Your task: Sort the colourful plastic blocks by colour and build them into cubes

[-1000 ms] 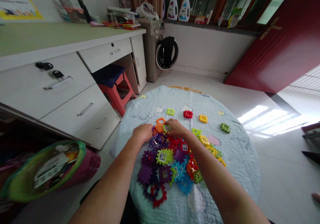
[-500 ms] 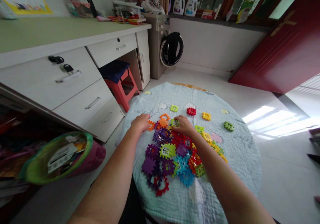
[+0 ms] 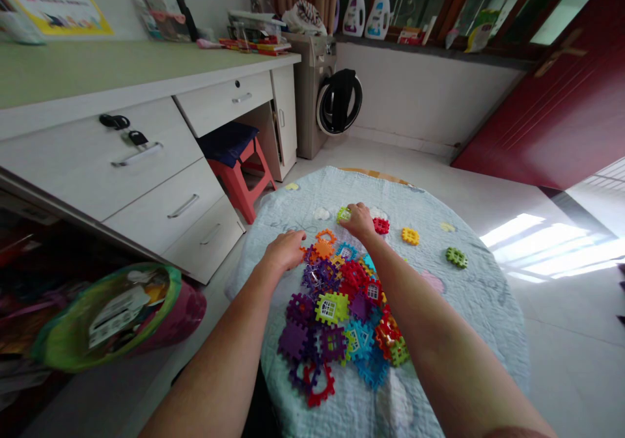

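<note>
My right hand [image 3: 360,220] reaches over the far side of the pile, its fingers closed on a lime-green window block [image 3: 344,215] at the cloth. Whether another lime block lies beneath it I cannot tell. My left hand [image 3: 286,250] rests at the pile's left edge, fingers loosely stretched beside an orange block [image 3: 323,250]; its fingertips are partly hidden. Between my arms spreads a heap of square interlocking plastic blocks: purple ones [image 3: 293,340], a lime window block [image 3: 332,308], blue ones [image 3: 374,368], red ones [image 3: 352,275] and a red frame [image 3: 322,389].
A red block [image 3: 381,226], a yellow block [image 3: 411,236] and a green block [image 3: 456,257] lie apart in a row on the cloth-covered round table [image 3: 478,321]. Left are a bin [image 3: 176,314], a desk [image 3: 146,158] and a pink stool [image 3: 244,177].
My right hand has moved away from the pile to the far lime-green block's spot, carrying a lime-green window block. My left hand has shifted slightly right. The view has tilted a little.
</note>
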